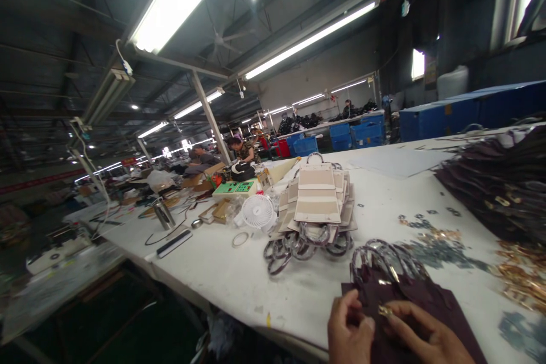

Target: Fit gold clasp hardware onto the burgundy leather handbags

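Observation:
Dark maroon bag panels [447,310] with plastic-wrapped handles [377,253] lie at the table's near edge. Over them, my right hand [422,330] pinches a small gold metal fitting [384,311] between thumb and fingertips. My left hand [350,330] is closed at the left edge of the top panel, its fingers curled toward the thumb; what lies between them is hidden. Just beyond is a stack of beige-faced bag panels [318,193] with wrapped handles.
Grey metal plates [443,253] and gold fittings [522,273] are scattered to the right, below a heap of dark panels [499,182]. A white fan [258,211], a steel flask [164,215] and a green-faced machine [234,187] stand leftward. Other people sit farther back.

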Demonstrator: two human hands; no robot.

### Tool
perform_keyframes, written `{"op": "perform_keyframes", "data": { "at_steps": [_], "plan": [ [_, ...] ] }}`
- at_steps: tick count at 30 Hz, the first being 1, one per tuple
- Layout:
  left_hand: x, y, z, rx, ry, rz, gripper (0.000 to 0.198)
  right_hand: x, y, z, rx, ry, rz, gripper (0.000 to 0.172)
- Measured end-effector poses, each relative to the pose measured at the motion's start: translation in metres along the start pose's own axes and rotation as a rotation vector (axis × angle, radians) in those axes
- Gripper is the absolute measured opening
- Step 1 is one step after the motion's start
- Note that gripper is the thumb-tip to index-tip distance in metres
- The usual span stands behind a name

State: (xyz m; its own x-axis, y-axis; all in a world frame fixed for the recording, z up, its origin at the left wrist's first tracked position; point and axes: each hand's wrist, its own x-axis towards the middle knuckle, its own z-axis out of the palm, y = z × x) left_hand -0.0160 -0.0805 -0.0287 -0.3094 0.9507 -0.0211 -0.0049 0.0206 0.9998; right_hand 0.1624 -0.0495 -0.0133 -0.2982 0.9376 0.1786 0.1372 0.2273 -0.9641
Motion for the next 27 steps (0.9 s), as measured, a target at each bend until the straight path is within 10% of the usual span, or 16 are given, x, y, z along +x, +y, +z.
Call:
{"op": "perform_keyframes", "data": {
  "at_steps": [3, 8, 19, 27],
  "plan": [
    [0.003, 0.011, -0.007, 0.142, 0.170, 0.049, 0.067, -0.001, 0.005, 0.000, 0.007, 0.018, 0.042, 0.046],
    [0.007, 0.027, -0.015, 0.029, 0.021, -0.083, 0.082, -0.003, 0.004, 0.001, 0.024, 0.000, 0.049, 0.047],
    [0.004, 0.046, -0.006, -0.006, 0.072, 0.008, 0.092, -0.005, -0.012, -0.010, 0.028, 0.114, 0.089, 0.049],
    [0.021, 0.061, -0.001, -0.456, -0.460, -0.214, 0.060, -0.001, 0.006, -0.013, 0.151, 0.090, 0.122, 0.052]
  ]
}}
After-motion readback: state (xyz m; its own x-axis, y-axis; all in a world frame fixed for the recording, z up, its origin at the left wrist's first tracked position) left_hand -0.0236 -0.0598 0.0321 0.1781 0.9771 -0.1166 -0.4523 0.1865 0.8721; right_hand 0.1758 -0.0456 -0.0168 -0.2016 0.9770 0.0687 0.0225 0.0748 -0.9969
